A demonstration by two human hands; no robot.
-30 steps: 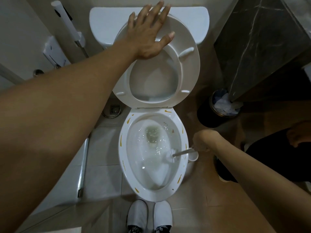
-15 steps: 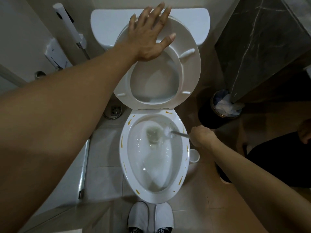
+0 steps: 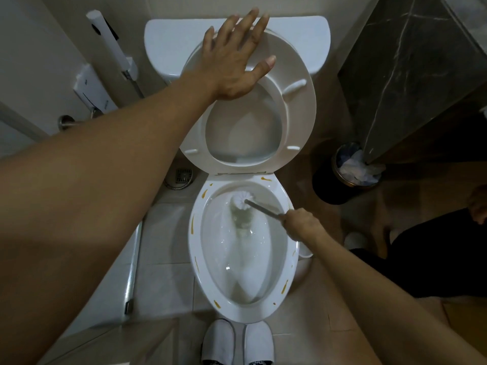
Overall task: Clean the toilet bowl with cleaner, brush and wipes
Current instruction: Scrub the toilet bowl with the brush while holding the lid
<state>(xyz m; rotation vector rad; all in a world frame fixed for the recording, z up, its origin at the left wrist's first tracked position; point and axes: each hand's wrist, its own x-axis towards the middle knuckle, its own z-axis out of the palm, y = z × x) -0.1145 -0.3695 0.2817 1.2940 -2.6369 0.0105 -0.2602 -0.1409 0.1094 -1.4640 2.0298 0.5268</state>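
Observation:
The white toilet bowl (image 3: 193,243) stands below me, with orange-yellow streaks along its rim. Its seat (image 3: 295,122) is raised against the tank (image 3: 297,30). My left hand (image 3: 234,59) lies flat with spread fingers on the upper part of the raised seat. My right hand (image 3: 300,223) grips the metal handle of the toilet brush (image 3: 241,201). The white brush head presses against the far inner wall of the bowl, just under the rim and above the drain. Foamy water covers the bowl's inside.
A black bin (image 3: 329,183) with a white liner stands on the floor right of the toilet. A dark marble counter (image 3: 411,75) rises behind it. A bidet sprayer (image 3: 110,46) hangs on the left wall; a floor drain (image 3: 183,175) lies left. My white slippers (image 3: 237,343) touch the bowl's front.
The brush head has moved from the right side of the bowl across the drain up to the far wall. My right hand followed it. My left hand stays on the seat.

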